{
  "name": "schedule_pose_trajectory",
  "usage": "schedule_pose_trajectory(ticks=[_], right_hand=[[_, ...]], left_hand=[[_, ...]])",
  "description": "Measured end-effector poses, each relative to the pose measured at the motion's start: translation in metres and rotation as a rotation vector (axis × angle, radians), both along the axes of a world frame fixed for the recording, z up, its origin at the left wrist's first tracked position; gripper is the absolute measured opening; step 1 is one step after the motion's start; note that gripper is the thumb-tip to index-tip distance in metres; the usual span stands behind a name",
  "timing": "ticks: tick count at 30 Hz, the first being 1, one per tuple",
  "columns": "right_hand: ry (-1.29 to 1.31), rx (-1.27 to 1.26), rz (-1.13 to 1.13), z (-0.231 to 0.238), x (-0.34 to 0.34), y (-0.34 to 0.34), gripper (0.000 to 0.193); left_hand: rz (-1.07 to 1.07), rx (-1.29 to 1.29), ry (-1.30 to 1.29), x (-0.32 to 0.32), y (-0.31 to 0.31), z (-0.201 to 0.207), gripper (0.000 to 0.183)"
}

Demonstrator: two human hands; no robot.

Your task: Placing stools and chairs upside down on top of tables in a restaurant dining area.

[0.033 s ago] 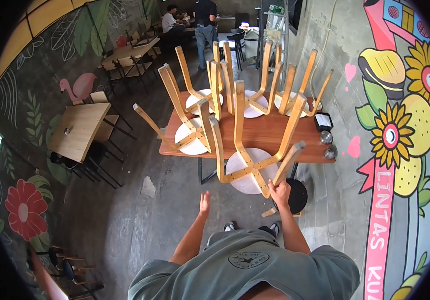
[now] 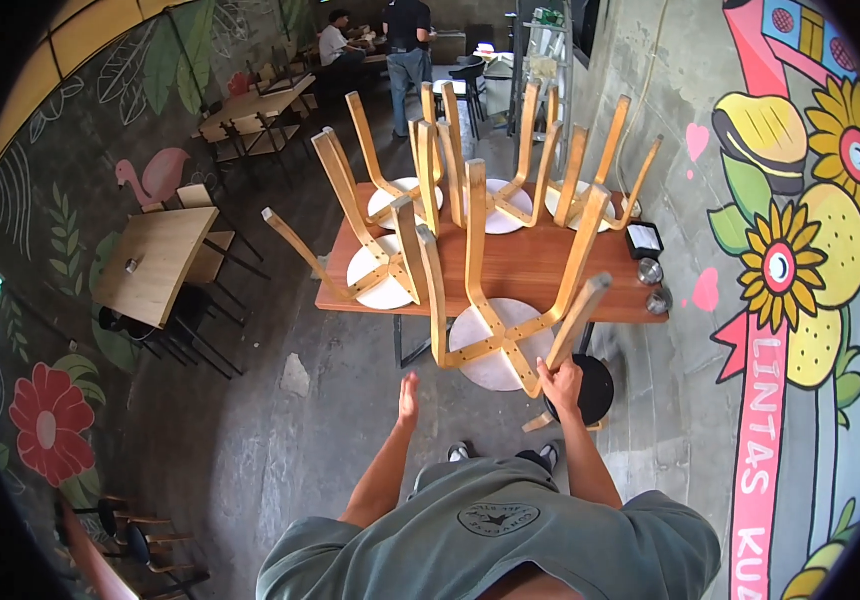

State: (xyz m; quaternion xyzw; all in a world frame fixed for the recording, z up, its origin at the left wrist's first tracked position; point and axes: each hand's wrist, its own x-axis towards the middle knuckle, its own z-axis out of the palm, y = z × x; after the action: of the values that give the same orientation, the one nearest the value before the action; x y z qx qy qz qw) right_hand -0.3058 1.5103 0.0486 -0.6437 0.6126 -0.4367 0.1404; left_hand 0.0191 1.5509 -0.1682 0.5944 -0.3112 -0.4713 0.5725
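An upside-down stool (image 2: pixel 485 372) with a round pale seat and bent wooden legs sits at the near edge of the reddish-brown table (image 2: pixel 540 262), its seat partly jutting past the edge. My right hand (image 2: pixel 562 385) is closed around the lower part of its nearest right leg, close to the seat. My left hand (image 2: pixel 408 400) is held up over the floor, left of the stool, fingers straight and together, touching nothing. Behind, several more upturned stools rest on the table, among them a white-seated stool (image 2: pixel 375 290) at the left and another white-seated stool (image 2: pixel 498 215) at the back.
A black round stool (image 2: pixel 590 390) stands on the floor by my right hand. A dark box with white paper (image 2: pixel 644 240) and glass jars (image 2: pixel 650 271) line the table's right end, near the painted wall. Leftward is a light wooden table (image 2: pixel 165 260). Two people (image 2: pixel 408 70) are at the back.
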Motion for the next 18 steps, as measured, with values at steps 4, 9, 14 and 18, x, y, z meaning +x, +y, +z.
schedule_pose_trajectory(ticks=[4, 9, 14, 18], right_hand=[[-0.231, 0.007, -0.024, 0.014, -0.024, 0.012, 0.025], [-0.359, 0.241, -0.009, -0.023, -0.020, 0.026, 0.014], [-0.452, 0.404, -0.126, -0.038, -0.033, 0.068, 0.019], [-0.460, 0.486, -0.118, -0.043, -0.045, 0.081, 0.018]], left_hand=[[-0.217, -0.001, 0.133, -0.053, -0.044, 0.127, 0.071], [-0.673, -0.054, 0.419, -0.040, -0.059, 0.077, 0.074], [-0.514, 0.306, 0.474, -0.063, -0.008, 0.086, 0.063], [-0.473, 0.301, 0.488, -0.070, 0.018, 0.091, 0.058]])
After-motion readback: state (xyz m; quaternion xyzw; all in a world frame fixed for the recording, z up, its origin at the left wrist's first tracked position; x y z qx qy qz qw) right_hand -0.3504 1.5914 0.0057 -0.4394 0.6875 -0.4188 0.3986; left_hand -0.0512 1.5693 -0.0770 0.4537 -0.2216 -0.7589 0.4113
